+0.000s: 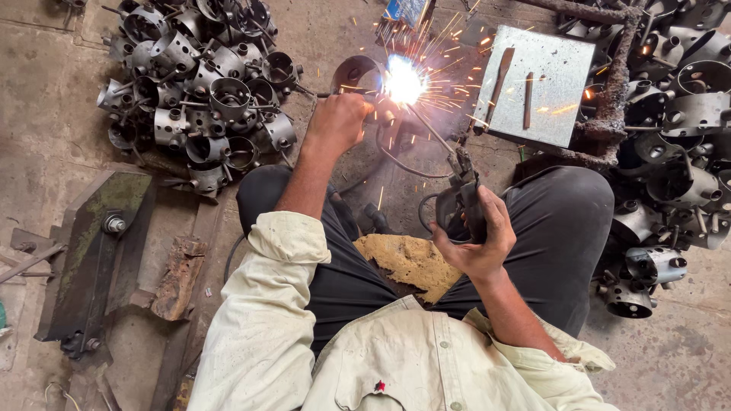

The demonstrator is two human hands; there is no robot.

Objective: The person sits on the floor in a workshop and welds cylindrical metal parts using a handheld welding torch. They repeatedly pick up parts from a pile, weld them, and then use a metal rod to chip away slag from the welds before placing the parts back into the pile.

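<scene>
left hand (337, 122) grips metal ring (356, 74) at the arc (403, 81) | right hand (480, 237) clasps electrode holder (463, 194) | sparks fly

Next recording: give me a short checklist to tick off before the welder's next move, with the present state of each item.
1. Right hand grips the electrode holder: ok.
2. Left hand steadies the metal ring part beside the arc: ok.
3. Welding rod reaches the arc: ok, sparks flying.
4. Gloves on the hands: not ok, both bare.
5. Cable clear of the sparks: not ok, it loops close below them.
6. Eye protection: cannot tell, out of view.
</scene>
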